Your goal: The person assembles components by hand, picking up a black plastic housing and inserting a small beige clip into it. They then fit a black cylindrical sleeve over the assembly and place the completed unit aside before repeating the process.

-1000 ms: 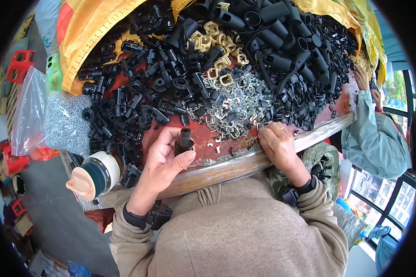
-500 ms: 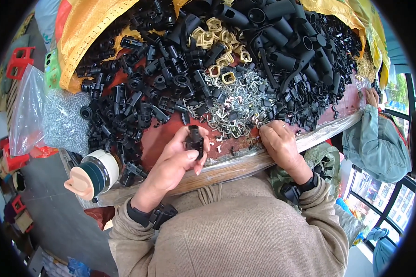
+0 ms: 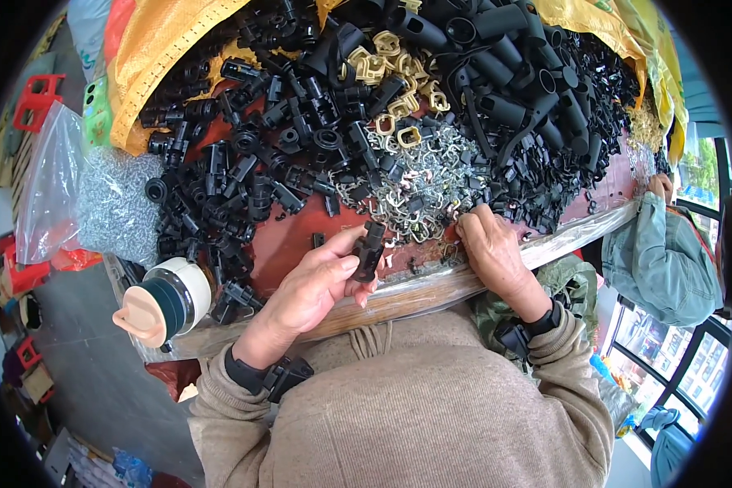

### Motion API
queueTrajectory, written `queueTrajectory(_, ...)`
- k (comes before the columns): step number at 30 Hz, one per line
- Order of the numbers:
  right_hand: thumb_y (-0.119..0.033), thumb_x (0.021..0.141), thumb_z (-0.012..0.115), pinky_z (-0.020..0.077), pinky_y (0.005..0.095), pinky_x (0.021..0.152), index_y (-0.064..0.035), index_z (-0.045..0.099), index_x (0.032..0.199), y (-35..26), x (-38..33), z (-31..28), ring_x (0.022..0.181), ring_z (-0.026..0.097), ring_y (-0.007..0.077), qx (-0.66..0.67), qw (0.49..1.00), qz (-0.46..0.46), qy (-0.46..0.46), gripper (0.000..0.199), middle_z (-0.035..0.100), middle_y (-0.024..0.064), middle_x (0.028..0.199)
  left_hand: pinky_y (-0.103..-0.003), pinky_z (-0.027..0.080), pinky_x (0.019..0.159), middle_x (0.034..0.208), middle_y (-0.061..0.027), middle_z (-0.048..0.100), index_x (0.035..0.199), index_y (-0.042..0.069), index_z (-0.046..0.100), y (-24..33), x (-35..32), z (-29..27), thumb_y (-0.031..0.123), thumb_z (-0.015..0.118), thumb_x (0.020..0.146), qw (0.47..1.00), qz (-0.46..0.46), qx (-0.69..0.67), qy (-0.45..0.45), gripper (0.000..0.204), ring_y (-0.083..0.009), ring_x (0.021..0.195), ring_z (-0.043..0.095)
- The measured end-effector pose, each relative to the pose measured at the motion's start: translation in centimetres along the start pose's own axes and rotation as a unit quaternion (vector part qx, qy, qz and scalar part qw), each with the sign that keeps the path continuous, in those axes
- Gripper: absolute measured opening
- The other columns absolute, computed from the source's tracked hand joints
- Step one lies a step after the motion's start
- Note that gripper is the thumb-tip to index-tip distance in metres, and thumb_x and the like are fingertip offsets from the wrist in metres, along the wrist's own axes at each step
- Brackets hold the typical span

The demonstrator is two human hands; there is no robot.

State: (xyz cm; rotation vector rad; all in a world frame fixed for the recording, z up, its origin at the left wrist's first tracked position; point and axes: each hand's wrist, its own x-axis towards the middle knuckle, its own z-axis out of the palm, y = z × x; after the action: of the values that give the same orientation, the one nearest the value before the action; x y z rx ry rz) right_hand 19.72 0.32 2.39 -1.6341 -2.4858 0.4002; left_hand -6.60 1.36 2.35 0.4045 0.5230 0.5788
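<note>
My left hand (image 3: 313, 291) is closed around a black cylindrical plastic part (image 3: 370, 250), its thumb across it, just above the table's near edge. The part stands tilted, its narrower end pointing away from me. Over to the right, my right hand (image 3: 498, 254) rests at the table edge with curled fingers, beside a pile of small silvery metal hooks (image 3: 423, 183). Its fingertips point down among small bits, and whatever they pinch is hidden. Larger black plastic fittings (image 3: 256, 175) heap up beyond my left hand, and small black pieces (image 3: 529, 179) lie beyond the right.
Tan square rings (image 3: 394, 69) and black tubes (image 3: 504, 69) are heaped at the back. A lidded cup (image 3: 150, 313) stands at the left table corner, near a clear bag of small metal pieces (image 3: 118, 199). At far right, another person's sleeve (image 3: 651, 252) reaches the wooden table edge (image 3: 415, 294).
My left hand has shifted slightly right, turning the black part so that it now leans to the right. The right hand stays at nearly the same spot, its fingers slightly changed.
</note>
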Motion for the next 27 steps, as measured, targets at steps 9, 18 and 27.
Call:
queueTrajectory(9, -0.001, 0.073, 0.052, 0.0425, 0.0368, 0.056, -0.0055, 0.051, 0.085, 0.0, -0.3, -0.7, 0.065, 0.053, 0.0292, 0.02, 1.0, -0.004, 0.002, 0.012, 0.047, 0.0113, 0.077, -0.023, 0.044, 0.066, 0.1, -0.0043, 0.048, 0.128, 0.004, 0.032, 0.5, 0.2, 0.4, 0.023, 0.051, 0.084, 0.999, -0.003, 0.047, -0.008, 0.051, -0.0114, 0.082, 0.049)
queueTrajectory(18, 0.002, 0.069, 0.053, 0.0442, 0.0375, 0.06, -0.0059, 0.053, 0.09, -0.8, -0.6, -1.6, 0.062, 0.053, 0.0304, -0.032, 0.995, 0.027, -0.088, 0.022, 0.05, 0.0126, 0.081, -0.023, 0.044, 0.067, 0.1, -0.0038, 0.048, 0.127, 0.004, 0.033, -0.1, 0.2, 0.5, 0.021, 0.052, 0.084, 0.998, 0.006, 0.06, -0.028, 0.05, -0.0115, 0.083, 0.05)
queueTrajectory(27, -0.006, 0.077, 0.059, 0.0399, 0.0223, 0.054, -0.0038, 0.048, 0.087, -2.1, 1.6, -2.7, 0.061, 0.05, 0.0093, 0.452, 0.872, 0.133, -0.136, 0.015, 0.052, 0.0029, 0.08, -0.024, 0.043, 0.069, 0.097, -0.0043, 0.051, 0.121, 0.001, 0.04, -0.6, 0.8, 1.7, 0.012, 0.058, 0.079, 0.997, 0.016, 0.071, -0.01, 0.047, -0.0115, 0.082, 0.051)
